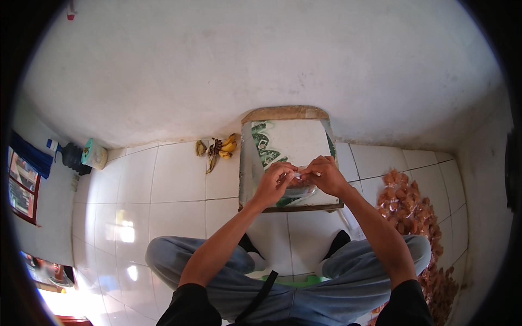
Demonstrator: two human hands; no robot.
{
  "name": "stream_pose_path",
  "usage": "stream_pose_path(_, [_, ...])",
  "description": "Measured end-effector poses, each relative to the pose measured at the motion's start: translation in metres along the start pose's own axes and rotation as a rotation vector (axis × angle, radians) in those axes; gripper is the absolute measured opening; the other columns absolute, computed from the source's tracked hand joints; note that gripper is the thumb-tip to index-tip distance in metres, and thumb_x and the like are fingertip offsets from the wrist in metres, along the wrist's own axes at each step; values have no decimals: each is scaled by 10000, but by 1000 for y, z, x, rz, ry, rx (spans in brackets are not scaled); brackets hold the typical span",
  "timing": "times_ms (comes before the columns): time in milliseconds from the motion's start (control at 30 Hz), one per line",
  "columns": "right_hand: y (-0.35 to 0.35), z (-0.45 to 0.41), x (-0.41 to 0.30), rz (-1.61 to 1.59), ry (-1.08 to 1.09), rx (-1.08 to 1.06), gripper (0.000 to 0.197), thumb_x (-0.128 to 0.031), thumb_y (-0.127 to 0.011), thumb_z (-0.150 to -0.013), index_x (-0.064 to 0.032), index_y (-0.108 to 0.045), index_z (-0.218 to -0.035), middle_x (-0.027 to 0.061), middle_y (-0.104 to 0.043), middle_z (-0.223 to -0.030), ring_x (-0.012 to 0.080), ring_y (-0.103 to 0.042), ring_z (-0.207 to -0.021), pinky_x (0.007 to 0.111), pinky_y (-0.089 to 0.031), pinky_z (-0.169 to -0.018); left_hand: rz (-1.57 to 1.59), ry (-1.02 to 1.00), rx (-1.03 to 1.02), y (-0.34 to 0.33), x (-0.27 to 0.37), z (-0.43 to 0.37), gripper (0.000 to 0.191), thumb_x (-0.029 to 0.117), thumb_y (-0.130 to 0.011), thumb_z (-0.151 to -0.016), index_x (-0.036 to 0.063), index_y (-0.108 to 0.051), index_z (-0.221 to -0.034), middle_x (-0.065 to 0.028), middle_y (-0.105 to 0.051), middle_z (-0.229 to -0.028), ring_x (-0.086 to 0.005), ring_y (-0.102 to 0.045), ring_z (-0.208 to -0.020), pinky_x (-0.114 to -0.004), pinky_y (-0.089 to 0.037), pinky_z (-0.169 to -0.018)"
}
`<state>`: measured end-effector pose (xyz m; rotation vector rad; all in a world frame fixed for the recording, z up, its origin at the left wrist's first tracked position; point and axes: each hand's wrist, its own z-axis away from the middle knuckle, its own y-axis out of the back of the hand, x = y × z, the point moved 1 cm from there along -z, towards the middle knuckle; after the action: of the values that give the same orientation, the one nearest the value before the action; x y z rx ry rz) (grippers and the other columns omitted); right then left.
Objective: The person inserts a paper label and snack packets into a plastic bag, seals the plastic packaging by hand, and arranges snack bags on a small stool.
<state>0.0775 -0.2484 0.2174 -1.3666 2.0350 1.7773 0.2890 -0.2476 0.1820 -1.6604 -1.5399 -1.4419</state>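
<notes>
Both hands meet over a small low table that stands against the wall. A clear plastic bag with reddish-brown contents lies on the tabletop beneath them. My left hand pinches the bag's upper edge from the left. From the right, my right hand grips the same edge between thumb and fingers. The fingertips nearly touch, and they partly hide the bag's mouth. What exactly the bag contains is too unclear to tell.
To my right, a long heap of filled clear plastic bags covers the floor tiles. Bananas lie left of the table by the wall. Farther left are a teal-lidded container and a dark water jug. My knees flank the table's near side.
</notes>
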Motion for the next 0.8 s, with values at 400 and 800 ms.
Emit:
stream_pose_path(400, [-10, 10, -14, 106, 95, 88, 126, -142, -721, -794, -157, -731, -919, -26, -646, -826, 170, -569, -884, 356, -346, -870, -179, -32, 93, -3, 10, 14, 98, 93, -591, -934, 34, -661, -971, -65, -617, -1112, -286, -427, -1279, -390, -367, -1051])
stream_pose_path(800, [-19, 25, -23, 81, 153, 93, 118, -114, -748, -751, -134, -699, -857, -21, -653, -834, 176, -588, -869, 340, -353, -838, -92, 13, -148, 12, 3, 15, 133, 150, -628, -927, 73, -726, -973, -22, -662, -1052, -270, -461, -1251, -393, -374, -1056])
